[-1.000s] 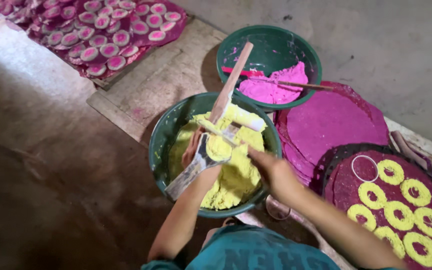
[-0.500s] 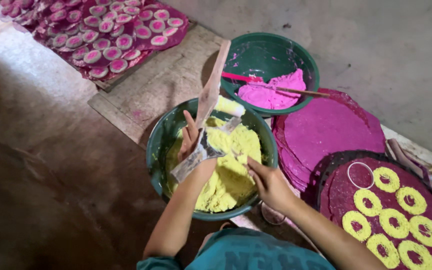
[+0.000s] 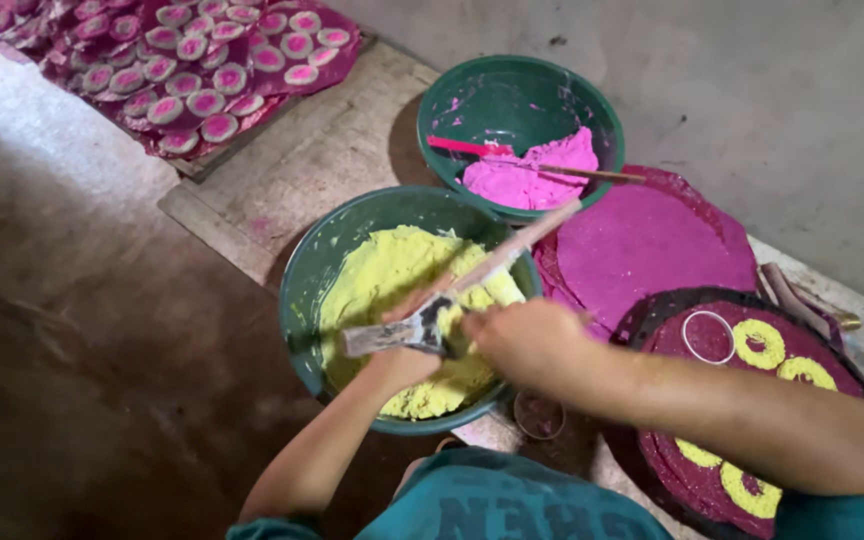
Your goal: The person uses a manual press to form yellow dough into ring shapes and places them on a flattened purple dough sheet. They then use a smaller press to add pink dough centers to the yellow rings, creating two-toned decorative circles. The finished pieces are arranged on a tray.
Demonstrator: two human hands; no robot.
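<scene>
I see my left hand point(image 3: 404, 362) and right hand point(image 3: 524, 338) with fingers closed on one metal scraper point(image 3: 392, 334) and one wooden stick point(image 3: 512, 250), above one green bowl point(image 3: 304, 290) of yellow paste point(image 3: 382, 275); beyond my fingers stands one second bowl point(image 3: 512, 95).

Person wears teal T-shirt point(image 3: 512, 505), short-sleeved, seen at near edge of view. Darker teal printed lettering across chest, partly cut off by frame. Left sleeve hem point(image 3: 262, 527) visible at near left, right sleeve hem point(image 3: 832, 515) at near right, same teal cloth. Both forearms bare, no watch, bracelet or ring seen. No gloves on left hand point(image 3: 402, 362) or right hand point(image 3: 532, 342). Fingers of left hand partly hidden. Rest of body out of view.
</scene>
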